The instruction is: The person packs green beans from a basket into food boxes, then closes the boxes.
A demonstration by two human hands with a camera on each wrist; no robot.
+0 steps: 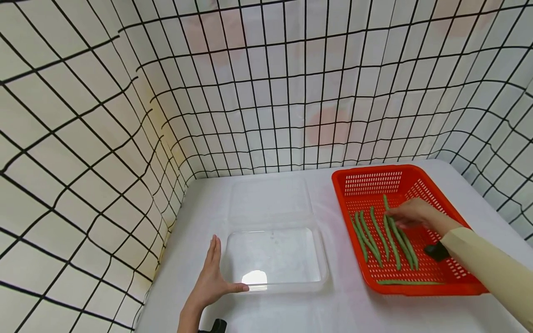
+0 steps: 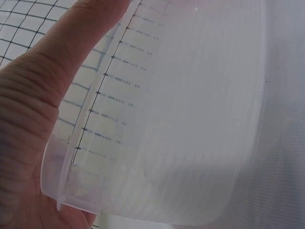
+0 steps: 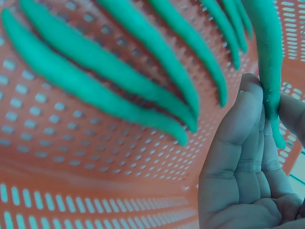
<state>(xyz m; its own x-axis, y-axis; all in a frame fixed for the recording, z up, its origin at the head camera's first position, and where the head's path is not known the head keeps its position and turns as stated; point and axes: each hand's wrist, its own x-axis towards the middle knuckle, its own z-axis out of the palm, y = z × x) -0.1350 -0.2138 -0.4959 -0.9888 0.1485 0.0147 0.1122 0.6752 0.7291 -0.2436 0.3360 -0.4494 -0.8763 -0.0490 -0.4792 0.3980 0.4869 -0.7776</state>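
Observation:
A clear plastic container (image 1: 322,259) stands on the white table. My left hand (image 1: 212,275) rests at its front left corner, fingers straight along the left side and thumb on the front rim. In the left wrist view, the thumb lies over the rim of the see-through wall. Over the red basket (image 1: 354,273), my right hand (image 1: 414,213) pinches a green bean (image 3: 270,57) near one end between thumb and fingers. Several other green beans (image 1: 378,231) lie lengthwise on the basket floor, and one bean (image 1: 410,282) lies crosswise along the front.
A clear flat lid (image 1: 268,196) lies behind the container, against its back edge. Black wire mesh (image 1: 266,92) rises behind the table and along both sides. White tabletop (image 1: 341,305) shows between the container and the basket.

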